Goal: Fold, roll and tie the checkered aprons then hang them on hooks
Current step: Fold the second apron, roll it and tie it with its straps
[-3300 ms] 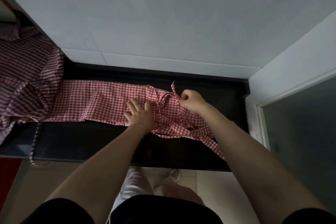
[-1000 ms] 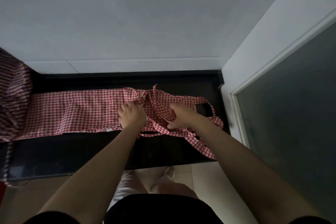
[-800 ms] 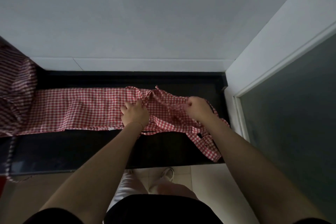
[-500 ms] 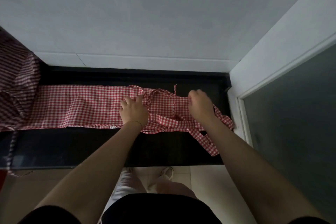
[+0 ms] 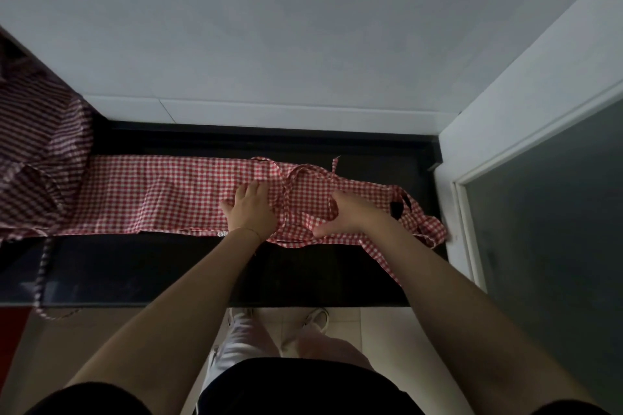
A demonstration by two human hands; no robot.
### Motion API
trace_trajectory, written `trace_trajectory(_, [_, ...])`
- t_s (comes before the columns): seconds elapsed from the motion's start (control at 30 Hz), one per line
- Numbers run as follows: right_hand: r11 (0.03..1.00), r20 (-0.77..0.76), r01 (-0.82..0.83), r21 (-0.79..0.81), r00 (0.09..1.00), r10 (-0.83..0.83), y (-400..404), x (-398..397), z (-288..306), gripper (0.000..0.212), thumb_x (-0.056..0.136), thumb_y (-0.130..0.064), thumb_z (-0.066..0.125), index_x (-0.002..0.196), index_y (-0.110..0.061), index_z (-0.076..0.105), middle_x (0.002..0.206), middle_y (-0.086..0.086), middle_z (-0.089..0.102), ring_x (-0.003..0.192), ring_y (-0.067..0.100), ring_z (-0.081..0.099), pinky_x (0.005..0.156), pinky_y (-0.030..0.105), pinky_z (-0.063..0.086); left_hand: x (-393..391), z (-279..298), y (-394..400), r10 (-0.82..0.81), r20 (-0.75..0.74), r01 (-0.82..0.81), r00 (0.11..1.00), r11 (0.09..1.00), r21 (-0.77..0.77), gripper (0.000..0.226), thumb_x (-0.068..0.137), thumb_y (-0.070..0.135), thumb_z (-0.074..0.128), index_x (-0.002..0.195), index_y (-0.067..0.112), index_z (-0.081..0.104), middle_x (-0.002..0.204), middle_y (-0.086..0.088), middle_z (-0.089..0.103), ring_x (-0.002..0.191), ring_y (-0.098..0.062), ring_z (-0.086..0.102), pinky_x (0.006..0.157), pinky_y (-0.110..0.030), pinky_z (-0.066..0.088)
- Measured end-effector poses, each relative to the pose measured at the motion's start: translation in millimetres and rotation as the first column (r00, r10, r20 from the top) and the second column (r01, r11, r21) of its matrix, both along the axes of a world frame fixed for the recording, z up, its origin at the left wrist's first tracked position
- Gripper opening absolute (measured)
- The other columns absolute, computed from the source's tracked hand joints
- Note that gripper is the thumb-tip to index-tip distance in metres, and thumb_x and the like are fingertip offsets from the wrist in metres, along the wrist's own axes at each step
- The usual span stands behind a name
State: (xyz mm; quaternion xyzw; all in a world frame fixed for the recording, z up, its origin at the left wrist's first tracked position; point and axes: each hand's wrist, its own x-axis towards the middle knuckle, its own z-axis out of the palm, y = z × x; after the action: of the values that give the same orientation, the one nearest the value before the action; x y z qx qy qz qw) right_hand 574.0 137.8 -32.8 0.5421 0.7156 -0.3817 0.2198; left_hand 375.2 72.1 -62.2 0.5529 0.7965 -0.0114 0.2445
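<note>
Pale grey walls close round a dark, glossy black countertop [image 5: 161,266] set in a corner beside a frosted glass door [image 5: 546,212]. Along it lies the red-and-white checkered cloth apron [image 5: 151,199], folded lengthwise into a long narrow band, its right end a loose tangle of straps [image 5: 418,222], one trailing over the counter's front edge. The left hand [image 5: 251,210] lies flat on the band with fingers spread, pinning it as it did half a second ago. The right hand [image 5: 350,216] has come back from the far edge of the bib toward the front; its fingers now lie open and relaxed over the straps, thumb out toward the left, though whether a strap runs under the palm cannot be told. Judging by this, the straps are being gathered onto the folded band, so the folding is nearly finished and rolling is not yet begun. A darker checkered cloth heap [image 5: 37,145] waits at the left.
</note>
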Motion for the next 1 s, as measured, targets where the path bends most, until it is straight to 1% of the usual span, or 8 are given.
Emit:
trace_trajectory(0.13, [0.994,0.092,-0.082,0.067,0.993,0.075,3,9,7,0.056,0.093,-0.024,0.063,0.144,-0.016,0.042,0.142,0.009,0.051,0.125,0.027,0.053,0.102,0.036,0.045,-5,-2,-7,-0.043,0.029,0.043,0.999,0.999,-0.017,0.063,0.093,0.028,0.05,0.151,0.024,0.025,0.163,0.0,0.014,0.151,-0.023,0.007,0.114,-0.067,0.014])
trace_trajectory(0.3, [0.956,0.167,0.111,0.272,0.973,-0.16,16,36,16,0.036,0.099,-0.03,0.048,0.129,-0.012,0.058,0.125,0.01,0.063,0.11,0.027,0.061,0.1,0.041,0.047,-8,0,-8,-0.07,0.055,0.072,0.996,0.996,-0.043,0.063,0.094,0.027,0.05,0.151,0.03,0.026,0.164,0.0,0.009,0.151,-0.024,0.003,0.115,-0.066,0.014])
trace_trajectory(0.4, [0.831,0.295,0.008,0.556,0.933,-0.206,18,42,18,0.035,0.097,-0.023,0.051,0.13,-0.011,0.053,0.13,0.013,0.055,0.119,0.03,0.052,0.102,0.044,0.038,-11,1,-10,-0.074,0.066,0.077,0.995,0.996,-0.041,0.068,0.092,0.025,0.052,0.153,0.027,0.024,0.164,0.002,0.009,0.151,-0.022,0.003,0.117,-0.063,0.015])
trace_trajectory(0.5, [0.637,0.161,-0.065,0.768,0.982,-0.095,4,26,14,0.024,0.09,-0.012,0.056,0.114,-0.009,0.059,0.117,0.012,0.056,0.11,0.029,0.052,0.093,0.041,0.043,-18,3,-10,-0.064,0.112,0.067,0.992,0.998,-0.019,0.067,0.09,0.024,0.057,0.149,0.019,0.028,0.161,-0.001,0.019,0.15,-0.022,0.013,0.115,-0.062,0.019])
trace_trajectory(0.6, [0.753,-0.067,-0.075,0.654,0.986,0.156,-20,-10,10,0.011,0.094,-0.014,0.053,0.095,-0.014,0.064,0.097,0.001,0.061,0.092,0.02,0.06,0.081,0.035,0.051,-32,2,-12,-0.117,0.13,0.116,0.985,0.993,0.013,0.054,0.085,0.024,0.063,0.135,0.014,0.046,0.154,-0.007,0.031,0.142,-0.027,0.027,0.112,-0.059,0.03])
trace_trajectory(0.77, [0.944,-0.182,-0.211,0.254,0.948,0.261,-61,-58,-9,0.013,0.09,-0.02,0.063,0.102,-0.018,0.067,0.103,-0.002,0.064,0.097,0.019,0.061,0.085,0.037,0.052,-45,-3,-27,-0.15,0.141,0.14,0.979,0.987,0.077,0.047,0.086,0.03,0.068,0.131,0.024,0.058,0.158,-0.012,0.019,0.145,-0.037,0.011,0.117,-0.055,0.026])
trace_trajectory(0.87, [0.917,-0.081,-0.262,0.3,0.951,0.298,-75,-66,-25,0.035,0.088,-0.026,0.069,0.12,-0.019,0.056,0.128,0.001,0.05,0.116,0.021,0.05,0.096,0.038,0.046,-52,0,-34,-0.18,0.09,0.175,0.98,0.983,0.063,0.048,0.09,0.04,0.064,0.136,0.036,0.054,0.157,-0.007,0.021,0.145,-0.034,0.013,0.117,-0.054,0.025])
trace_trajectory(1.0, [0.887,-0.029,-0.194,0.42,0.974,0.226,-79,-77,-22,0.013,0.086,-0.014,0.065,0.099,-0.014,0.064,0.113,0.004,0.057,0.109,0.022,0.05,0.095,0.037,0.042,-57,-1,-39,-0.186,-0.024,0.185,0.982,0.982,-0.026,0.044,0.095,0.05,0.049,0.138,0.056,0.042,0.159,-0.002,0.014,0.145,-0.038,0.01,0.115,-0.061,0.018])
